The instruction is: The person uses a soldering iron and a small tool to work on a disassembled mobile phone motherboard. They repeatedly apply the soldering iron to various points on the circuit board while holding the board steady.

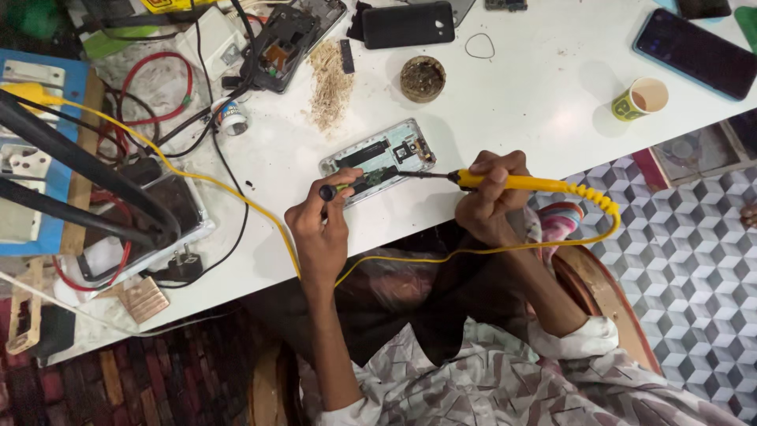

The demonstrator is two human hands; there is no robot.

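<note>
An opened phone [377,155] with its back removed lies on the white table [512,87], circuit boards exposed. My right hand [487,197] grips a yellow soldering iron [520,183] whose dark tip reaches left onto the phone's board. My left hand [319,229] holds a small dark-handled tool [337,189] against the phone's lower left edge. The iron's yellow cord [236,197] loops from its coiled end under my arms and runs left across the table.
A round tin [423,78] and a pile of fibrous shavings [331,83] sit behind the phone. Other phones [408,24] [695,51] and a paper cup [640,99] lie farther back. Tangled wires, a power strip [213,39] and black lamp arms [79,173] crowd the left.
</note>
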